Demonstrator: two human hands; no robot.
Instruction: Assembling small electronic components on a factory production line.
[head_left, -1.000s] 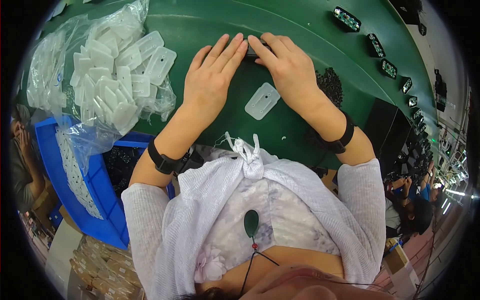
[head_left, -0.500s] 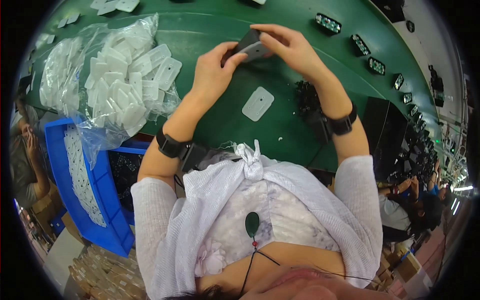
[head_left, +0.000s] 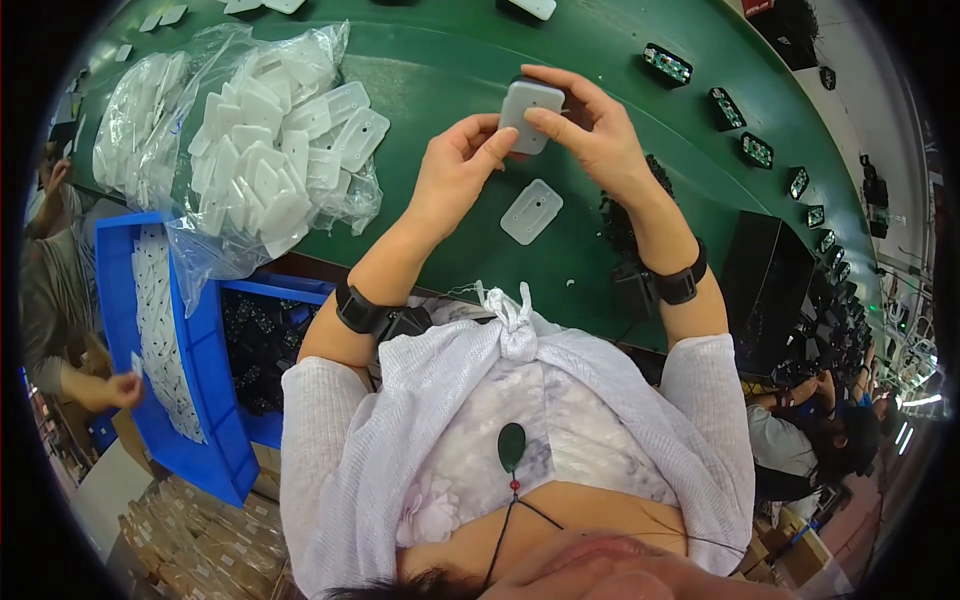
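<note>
Both hands hold one small box between them, a black case with a white rounded plastic cover on its upper face. My left hand grips its lower left edge with thumb and fingers. On the other side, my right hand lays its thumb on the white face and curls its fingers round the far edge. A single loose white cover lies flat on the green table just below. To the left, several more white covers are heaped on and in a clear plastic bag.
Blue bins at the left hold small white parts and black parts. A black box stands right of my right forearm, near a dark heap of small parts. Black cases with circuit boards line the far right. Another person's hand is beside the bin.
The held box has turned, so its white face now shows where its dark side showed before. My right thumb rests on that face. Another person's hand has come beside the blue bin.
</note>
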